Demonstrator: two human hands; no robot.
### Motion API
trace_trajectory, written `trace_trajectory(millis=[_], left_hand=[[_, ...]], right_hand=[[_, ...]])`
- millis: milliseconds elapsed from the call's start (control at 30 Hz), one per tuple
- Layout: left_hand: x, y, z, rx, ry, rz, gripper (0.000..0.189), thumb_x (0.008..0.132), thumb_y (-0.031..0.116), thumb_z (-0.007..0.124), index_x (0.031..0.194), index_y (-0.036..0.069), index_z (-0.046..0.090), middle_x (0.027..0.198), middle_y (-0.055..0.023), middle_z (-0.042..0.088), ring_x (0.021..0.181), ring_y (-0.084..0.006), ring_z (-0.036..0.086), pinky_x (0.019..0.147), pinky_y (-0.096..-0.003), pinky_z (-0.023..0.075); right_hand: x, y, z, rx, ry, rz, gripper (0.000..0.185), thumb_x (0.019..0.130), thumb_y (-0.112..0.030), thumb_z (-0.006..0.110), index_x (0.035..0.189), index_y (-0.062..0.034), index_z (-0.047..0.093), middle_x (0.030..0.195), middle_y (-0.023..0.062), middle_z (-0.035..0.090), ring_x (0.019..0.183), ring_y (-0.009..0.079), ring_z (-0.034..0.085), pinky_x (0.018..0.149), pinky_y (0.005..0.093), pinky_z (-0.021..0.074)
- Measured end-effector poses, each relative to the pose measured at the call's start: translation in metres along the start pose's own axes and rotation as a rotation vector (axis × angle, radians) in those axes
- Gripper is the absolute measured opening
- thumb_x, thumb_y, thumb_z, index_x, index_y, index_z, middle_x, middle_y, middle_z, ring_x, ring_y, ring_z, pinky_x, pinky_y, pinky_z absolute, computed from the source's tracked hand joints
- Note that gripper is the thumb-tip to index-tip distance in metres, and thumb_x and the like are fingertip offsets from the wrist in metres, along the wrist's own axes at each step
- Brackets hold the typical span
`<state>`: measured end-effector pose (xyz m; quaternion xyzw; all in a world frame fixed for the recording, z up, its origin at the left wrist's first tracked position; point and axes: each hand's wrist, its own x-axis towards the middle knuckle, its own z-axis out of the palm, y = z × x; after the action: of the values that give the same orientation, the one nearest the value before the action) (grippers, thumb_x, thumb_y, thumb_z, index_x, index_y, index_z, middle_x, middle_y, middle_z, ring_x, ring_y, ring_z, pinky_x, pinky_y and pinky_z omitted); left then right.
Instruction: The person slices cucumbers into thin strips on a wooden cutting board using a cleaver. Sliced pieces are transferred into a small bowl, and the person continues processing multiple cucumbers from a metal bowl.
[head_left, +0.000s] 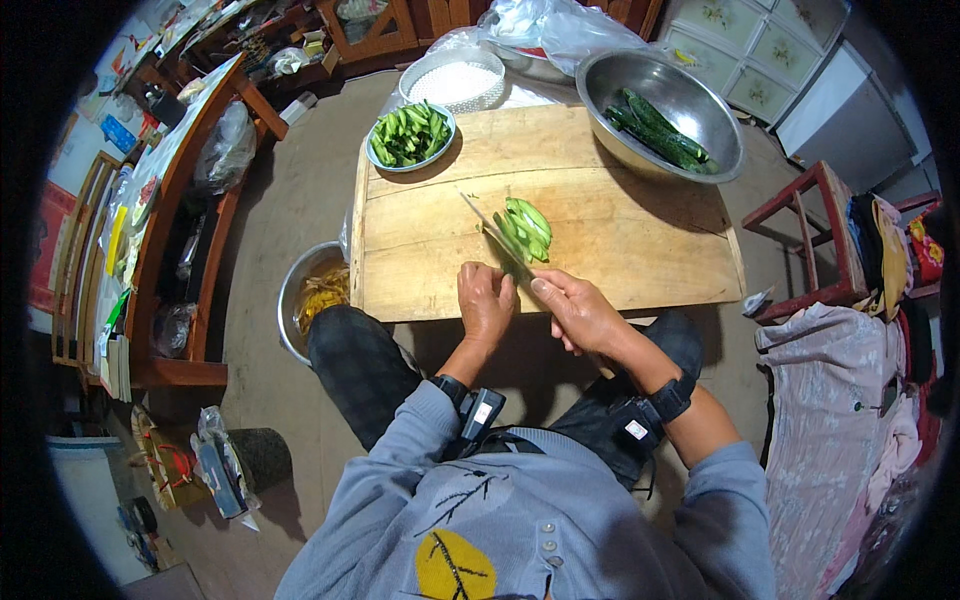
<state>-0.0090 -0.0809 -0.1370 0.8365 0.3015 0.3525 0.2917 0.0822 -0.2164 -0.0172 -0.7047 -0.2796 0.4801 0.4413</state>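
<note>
My right hand (574, 304) grips a knife (491, 225) over the near edge of a wooden cutting board (645, 247). Its blade slants away to the upper left, alongside cut cucumber pieces (531, 225) lying on the board. Close to the blade's left side, my left hand (484, 300) has its fingers curled at the board's near edge. Whether those fingers hold a piece is hidden by the hand and the blade. A bowl of cut cucumber strips (411, 135) stands at the far left corner. Whole cucumbers (660, 131) lie in a large steel bowl (720, 142) at the far right.
Behind the board are a white perforated basket (451, 79) and a basin under plastic bags (574, 34). A metal basin (289, 300) with yellowish contents in liquid sits on the floor by my left knee. A red wooden stool (821, 225) stands to the right.
</note>
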Motion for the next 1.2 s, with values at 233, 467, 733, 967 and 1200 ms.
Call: trace_trajectory(millis=[233,467,733,967,1200], left_hand=[[0.000,0.000,0.001,0.017,-0.001,0.004,0.013,0.071,0.006,0.067,0.077,0.001,0.056,0.084,-0.0152,0.049,0.085,-0.0341,0.049,0.076,-0.0428,0.0416],[0.000,-0.001,0.001,-0.013,0.026,0.023,0.012,0.071,0.005,0.066,0.076,0.001,0.055,0.084,-0.0149,0.049,0.084,-0.0340,0.049,0.076,-0.0429,0.0414],[0.000,-0.006,0.002,-0.020,0.021,0.035,0.010,0.070,0.001,0.065,0.075,0.001,0.056,0.084,-0.0149,0.049,0.083,-0.0336,0.049,0.075,-0.0427,0.0414],[0.000,-0.003,0.001,-0.016,0.013,0.023,0.009,0.070,0.002,0.065,0.075,0.001,0.058,0.084,-0.0149,0.050,0.083,-0.0331,0.050,0.074,-0.0420,0.0415],[-0.002,-0.007,0.004,0.004,0.030,0.047,0.011,0.071,0.003,0.064,0.077,0.001,0.055,0.084,-0.0150,0.049,0.083,-0.0333,0.049,0.075,-0.0421,0.0414]], right_hand=[[0.012,0.004,0.004,-0.096,0.056,0.042,0.045,0.096,-0.041,0.047,0.127,-0.0086,0.050,0.056,0.0017,0.050,0.040,0.0100,0.048,0.035,0.0247,0.0397],[-0.001,-0.008,0.000,0.022,0.033,0.039,0.045,0.097,-0.041,0.044,0.130,-0.0100,0.049,0.056,0.0008,0.048,0.040,0.0086,0.046,0.035,0.0236,0.0395],[0.011,0.008,0.011,-0.151,0.107,-0.143,0.045,0.094,-0.040,0.050,0.122,-0.0049,0.054,0.059,0.0063,0.054,0.043,0.0129,0.050,0.039,0.0280,0.0430],[0.005,-0.002,-0.003,0.022,0.036,0.062,0.045,0.097,-0.041,0.043,0.131,-0.0112,0.048,0.057,0.0005,0.048,0.040,0.0077,0.046,0.036,0.0230,0.0401],[0.002,-0.001,0.008,-0.080,0.018,0.049,0.046,0.097,-0.040,0.045,0.131,-0.0096,0.048,0.057,0.0010,0.049,0.040,0.0090,0.046,0.036,0.0235,0.0399]])
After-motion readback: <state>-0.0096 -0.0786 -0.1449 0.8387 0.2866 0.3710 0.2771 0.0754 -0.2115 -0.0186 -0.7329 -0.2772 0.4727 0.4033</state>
